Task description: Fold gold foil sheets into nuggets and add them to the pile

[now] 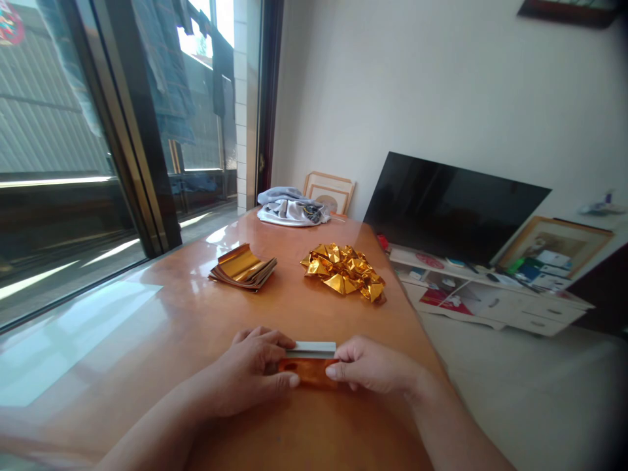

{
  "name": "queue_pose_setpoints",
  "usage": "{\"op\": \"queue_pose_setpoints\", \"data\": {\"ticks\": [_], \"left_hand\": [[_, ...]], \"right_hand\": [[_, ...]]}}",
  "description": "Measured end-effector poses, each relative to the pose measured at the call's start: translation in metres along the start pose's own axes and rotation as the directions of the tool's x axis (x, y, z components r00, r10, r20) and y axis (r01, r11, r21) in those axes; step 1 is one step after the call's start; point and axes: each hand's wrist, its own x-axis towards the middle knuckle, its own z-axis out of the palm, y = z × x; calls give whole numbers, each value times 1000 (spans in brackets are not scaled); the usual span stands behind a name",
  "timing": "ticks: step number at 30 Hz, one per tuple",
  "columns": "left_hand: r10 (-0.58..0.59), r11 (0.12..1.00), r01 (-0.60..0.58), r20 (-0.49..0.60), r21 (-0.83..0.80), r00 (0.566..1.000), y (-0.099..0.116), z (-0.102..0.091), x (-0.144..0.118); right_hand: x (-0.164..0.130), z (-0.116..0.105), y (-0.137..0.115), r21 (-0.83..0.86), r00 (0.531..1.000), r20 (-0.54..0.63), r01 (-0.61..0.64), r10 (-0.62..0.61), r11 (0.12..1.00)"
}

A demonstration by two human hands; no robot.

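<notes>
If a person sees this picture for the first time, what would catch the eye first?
Probably the crumpled shiny gold foil pile in the middle of the glossy orange-brown wooden table, with a stack of flat gold foil sheets to its left. Nearer the camera, the left hand and right hand pinch a small folded gold foil piece.

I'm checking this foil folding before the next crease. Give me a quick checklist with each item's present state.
1. Left hand grips the foil sheet: ok.
2. Right hand grips its other end: ok.
3. Sheet lies low over the table: ok.
4. Folded edge lined up evenly: cannot tell.
5. Flat foil stack apart from the hands: ok.
6. Crumpled foil pile apart from the hands: ok.
</notes>
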Motion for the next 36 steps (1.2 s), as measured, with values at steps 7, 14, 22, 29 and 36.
{"op": "queue_pose_setpoints", "data": {"ticks": [7, 14, 22, 29, 36], "left_hand": [[10, 1000, -9, -36, 29, 999, 3, 4, 3], [42, 995, -40, -20, 88, 999, 0, 4, 4], [89, 989, -80, -63, 126, 994, 4, 4, 8], [36, 984, -7, -157, 180, 987, 12, 12, 12], [76, 925, 48, -306, 376, 949, 31, 16, 12]], "right_hand": [[-3, -6, -3, 33, 990, -114, 86, -82, 996], [15, -7, 15, 92, 899, -434, 104, -54, 990], [35, 5, 32, -186, 879, -471, -13, -78, 982], [33, 2, 29, -257, 878, -471, -40, -89, 966], [34, 2, 28, -270, 870, -487, -63, -79, 961]]}}
